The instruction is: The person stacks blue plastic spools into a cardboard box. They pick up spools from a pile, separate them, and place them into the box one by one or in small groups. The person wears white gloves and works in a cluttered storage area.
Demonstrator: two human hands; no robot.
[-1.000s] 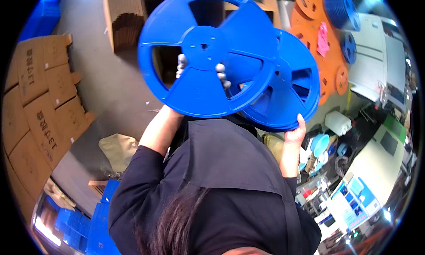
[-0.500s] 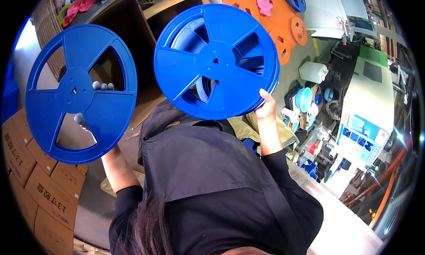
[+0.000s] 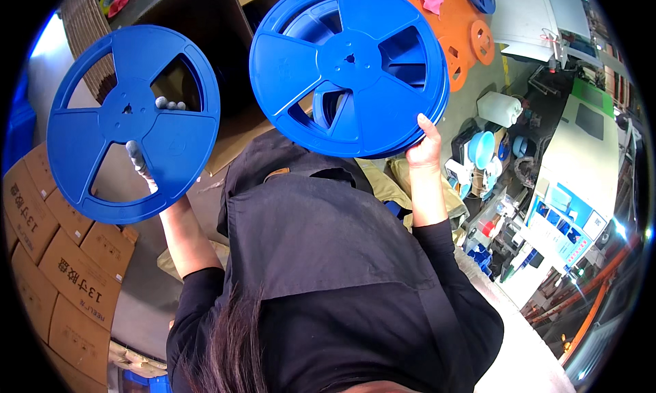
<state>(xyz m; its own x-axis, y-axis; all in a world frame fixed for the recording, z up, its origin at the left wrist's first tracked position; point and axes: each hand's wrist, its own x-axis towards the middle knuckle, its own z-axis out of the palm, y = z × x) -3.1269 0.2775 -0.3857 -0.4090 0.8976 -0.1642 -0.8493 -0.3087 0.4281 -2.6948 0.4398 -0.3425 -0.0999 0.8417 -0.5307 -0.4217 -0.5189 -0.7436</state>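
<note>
My left hand grips a blue plastic reel from beneath. Its thumb, in a grey-white covering, shows through the lower cut-out, and covered fingertips appear through the right one. The rest of that hand is behind the reel. Over on the right, a stack of blue reels is held at its lower right rim by my right hand. That thumb lies along the rim, while the other fingers are hidden below. The two loads are apart, both tilted toward me, and more blue discs show through the top reel's openings.
Behind the reels stands an open cardboard box. Brown cartons are stacked at the lower left. Orange reels lie at the far right of the stack. A white jug and light-blue basin stand on the right.
Both hands have moved up and away from me with their reels, the right-hand stack more than the left reel. The view has shifted slightly. Both grips look the same.
</note>
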